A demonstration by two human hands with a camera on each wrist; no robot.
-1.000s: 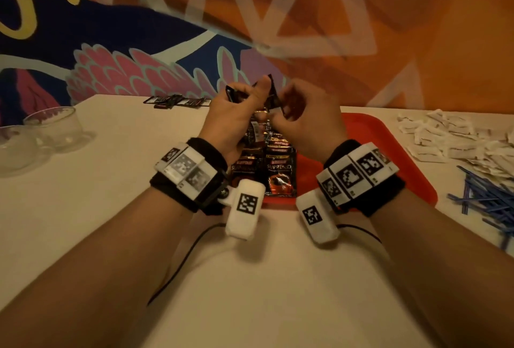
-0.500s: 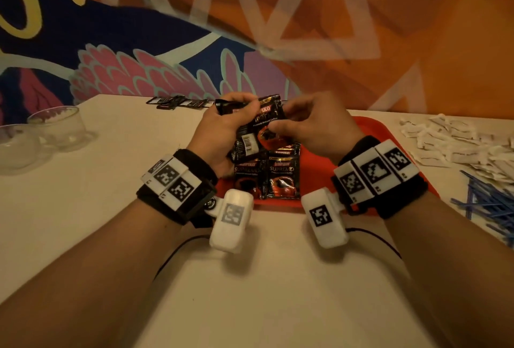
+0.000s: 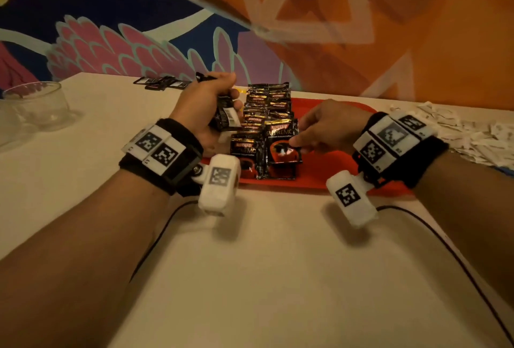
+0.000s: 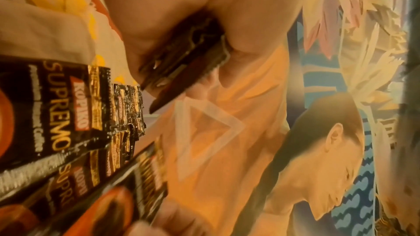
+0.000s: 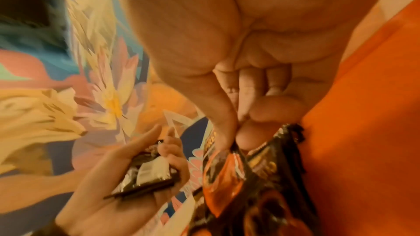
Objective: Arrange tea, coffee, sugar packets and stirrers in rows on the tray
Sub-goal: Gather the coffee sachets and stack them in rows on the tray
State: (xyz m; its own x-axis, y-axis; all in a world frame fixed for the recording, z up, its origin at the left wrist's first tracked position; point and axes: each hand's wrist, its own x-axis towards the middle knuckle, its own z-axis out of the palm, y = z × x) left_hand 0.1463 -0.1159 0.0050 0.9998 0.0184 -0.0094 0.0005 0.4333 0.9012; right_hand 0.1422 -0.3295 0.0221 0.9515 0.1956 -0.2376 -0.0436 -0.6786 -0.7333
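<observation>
Centre frame, the right hand (image 3: 331, 128) pinches one coffee sachet (image 3: 282, 143) low over the overlapped rows (image 3: 261, 114) on the red tray (image 3: 331, 172); the left hand (image 3: 203, 103) clutches a spare stack (image 3: 225, 115). Drop it crooked and the row could skew. Bare tray lies right, its near rim close.

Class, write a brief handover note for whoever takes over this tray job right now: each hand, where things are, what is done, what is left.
Left hand grips a stack of coffee sachets above the table.
Right hand pinches one coffee sachet at the near end of the right coffee row.
Done: two overlapping coffee rows on the red tray.
Left: the held sachets, then the white packets lying off the tray to the right.
</observation>
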